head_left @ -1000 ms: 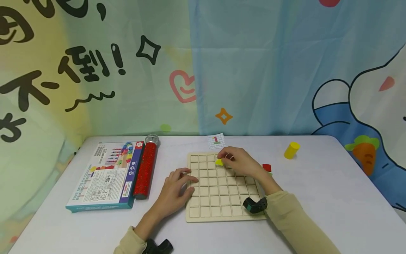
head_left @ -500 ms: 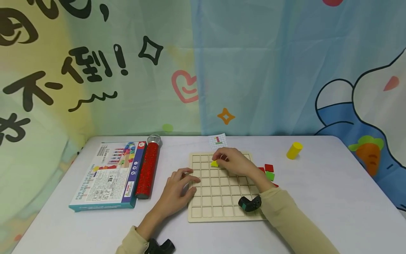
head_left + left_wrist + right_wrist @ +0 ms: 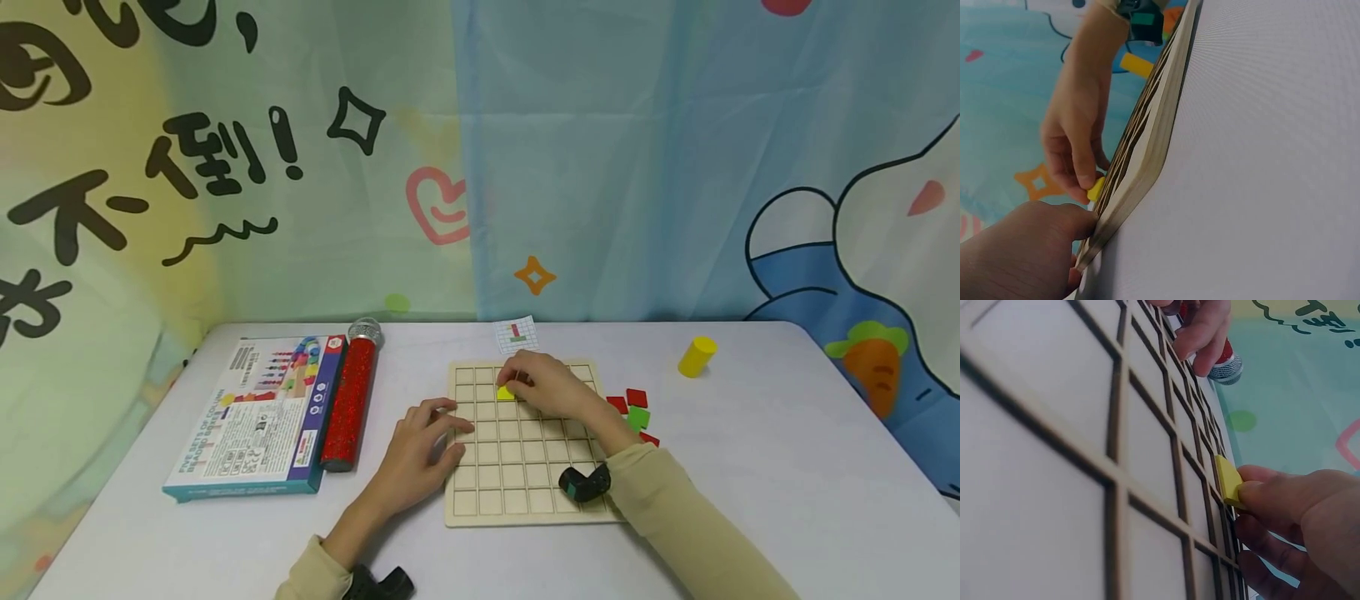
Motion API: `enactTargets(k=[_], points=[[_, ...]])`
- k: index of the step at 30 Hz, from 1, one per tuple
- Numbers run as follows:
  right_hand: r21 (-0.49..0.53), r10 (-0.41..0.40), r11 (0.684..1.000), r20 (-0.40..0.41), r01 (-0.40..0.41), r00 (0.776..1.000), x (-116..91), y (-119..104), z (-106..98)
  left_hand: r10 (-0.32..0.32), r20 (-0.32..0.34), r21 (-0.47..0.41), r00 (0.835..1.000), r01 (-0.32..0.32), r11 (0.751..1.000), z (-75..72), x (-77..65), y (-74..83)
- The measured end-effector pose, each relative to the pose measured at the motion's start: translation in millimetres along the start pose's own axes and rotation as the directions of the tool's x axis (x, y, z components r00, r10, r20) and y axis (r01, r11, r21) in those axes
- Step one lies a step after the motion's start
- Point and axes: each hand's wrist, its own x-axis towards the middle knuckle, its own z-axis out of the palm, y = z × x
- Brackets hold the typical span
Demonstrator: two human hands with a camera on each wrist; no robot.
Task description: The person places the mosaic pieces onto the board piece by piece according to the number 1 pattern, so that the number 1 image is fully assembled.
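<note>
A light wooden grid board (image 3: pixel 510 478) lies flat on the table. My left hand (image 3: pixel 422 446) rests at its left edge, fingers reaching over the border and the thumb against the side. Over the upper left cells, my right hand (image 3: pixel 547 385) pinches a small yellow square tile (image 3: pixel 506 393) between thumb and fingers. In the right wrist view the yellow tile (image 3: pixel 1229 481) stands tilted against the grid ridges, the right fingers (image 3: pixel 1272 500) at its edge. The left wrist view shows the left thumb (image 3: pixel 1075 222) at the board's edge, close to the yellow tile (image 3: pixel 1095 189).
Right of the board lie several red tiles (image 3: pixel 636 397) and a green tile (image 3: pixel 638 417). A yellow cylinder (image 3: pixel 697 357) stands farther right. Behind the board is a small grid card (image 3: pixel 517 335). A flat box (image 3: pixel 247 417) and a red glittery microphone (image 3: pixel 352 400) lie on the left.
My right hand has moved a little left over the board with the yellow tile, uncovering more red and green tiles. The view has shifted slightly. The left hand stays at the board's edge.
</note>
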Motion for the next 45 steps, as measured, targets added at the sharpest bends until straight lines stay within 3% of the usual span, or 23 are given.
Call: enactTargets(k=[11, 22, 45], points=[[-0.056, -0.032, 0.998, -0.011, 0.031, 0.999, -1, 3, 5, 0.008, -0.010, 0.002, 1.000, -0.007, 1.000, 1.9, -0.5, 1.5], [0.033, -0.009, 0.999, -0.029, 0.010, 1.000, -8, 1, -1, 0.001, -0.015, -0.002, 1.000, -0.001, 1.000, 0.3, -2.5, 2.4], [0.090, 0.088, 0.993, -0.118, -0.077, 0.989, -56, 29, -32, -0.003, -0.016, -0.007, 1.000, 0.003, 1.000, -0.8, -1.1, 3.0]])
